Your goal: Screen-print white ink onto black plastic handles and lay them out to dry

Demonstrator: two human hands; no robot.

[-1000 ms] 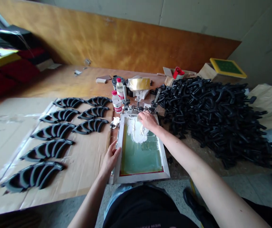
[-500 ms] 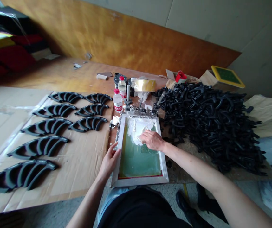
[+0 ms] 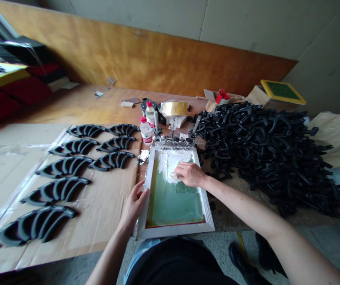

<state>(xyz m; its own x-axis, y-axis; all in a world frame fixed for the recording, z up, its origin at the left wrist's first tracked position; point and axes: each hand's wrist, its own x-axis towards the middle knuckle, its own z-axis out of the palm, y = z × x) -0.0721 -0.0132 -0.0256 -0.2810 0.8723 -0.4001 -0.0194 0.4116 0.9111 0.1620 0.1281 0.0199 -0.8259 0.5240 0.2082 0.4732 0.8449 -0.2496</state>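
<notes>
A screen printing frame with pale metal rails lies in front of me, its green mesh showing in the lower part. White ink is spread thickly over the mesh's upper part. My right hand is closed over the ink's lower edge, pinching a white-smeared piece whose kind I cannot make out. At the frame's left rail is my left hand, thumb and fingers against the edge; its grip is partly hidden. Metal hinge clamps stand at the frame's far end.
Curved black plastic parts lie in nested rows on cardboard to the left. A big heap of black parts covers the right side. Behind the frame stand two red-capped bottles and a roll of yellowish tape.
My right hand stays near the same spot, shifting slightly down the mesh. The left hand keeps its place at the left rail. The camera view has tilted and shifted a little.
</notes>
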